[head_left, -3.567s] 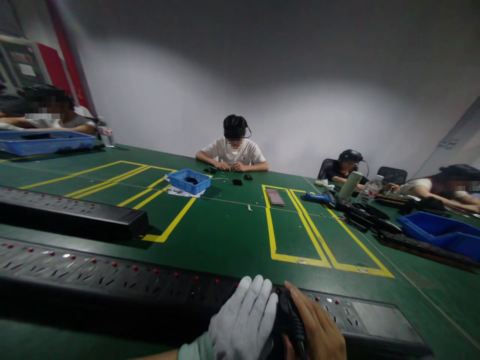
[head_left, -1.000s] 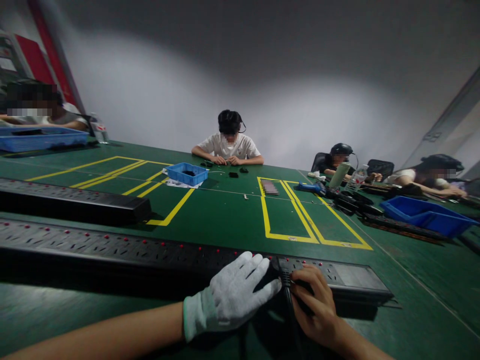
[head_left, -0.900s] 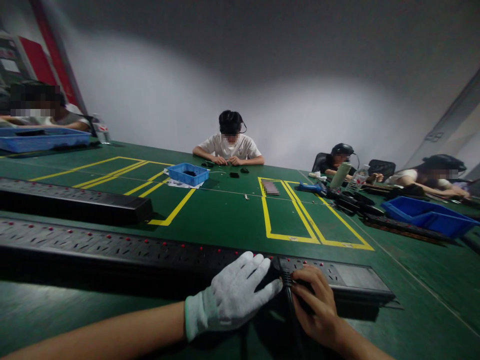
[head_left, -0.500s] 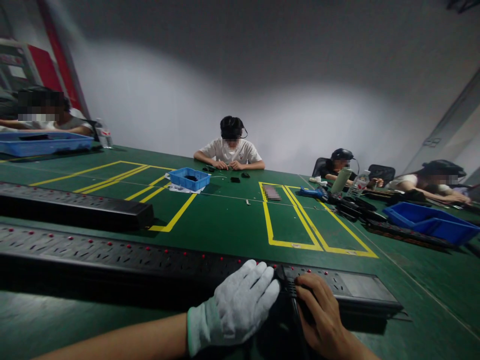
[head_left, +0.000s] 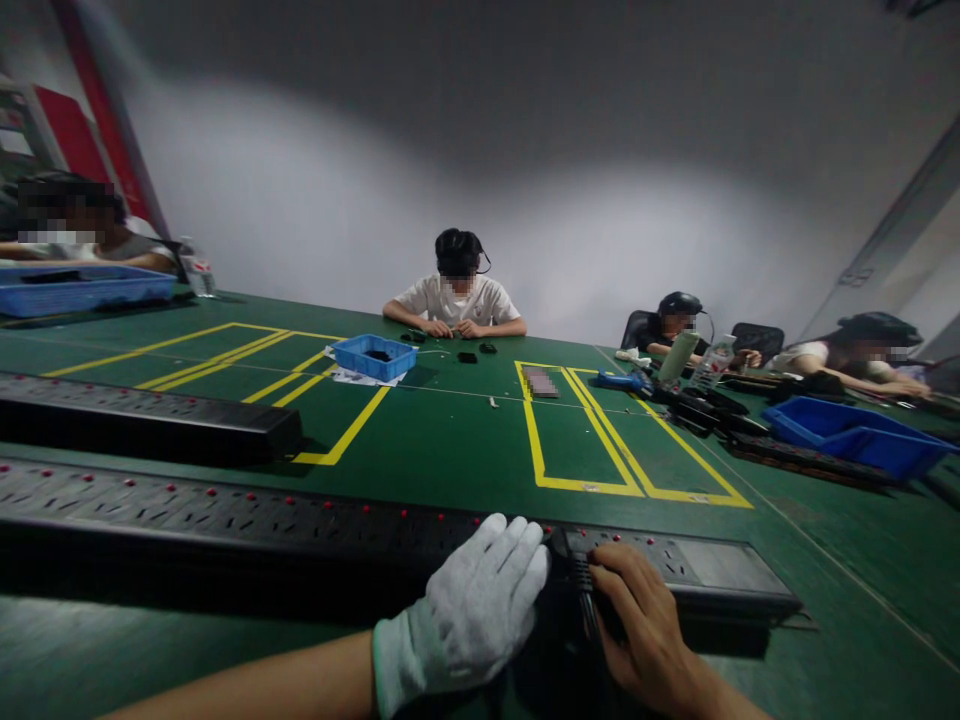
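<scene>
A long black power strip (head_left: 315, 520) with a row of red lights lies across the near part of the table. My left hand (head_left: 480, 605), in a white glove with a green cuff, rests on it with the fingers stretched out together. Just right of those fingertips, a black plug (head_left: 566, 553) sits at the strip's sockets. Its ribbed cord (head_left: 583, 575) runs down towards me. My bare right hand (head_left: 641, 615) curls its fingers around the plug's cord end; the palm side is hidden. Below, between the hands, everything is too dark to make out.
Behind it on the left lies a second power strip (head_left: 150, 410). A small blue basket (head_left: 375, 357) and a phone-like slab (head_left: 540, 382) are farther back. Blue bins (head_left: 862, 440), bottles and black parts crowd the right. Several people sit around the green table (head_left: 450, 440).
The view has shifted slightly, so the scene sits a little further left. Both hands keep their places on the strip and the plug.
</scene>
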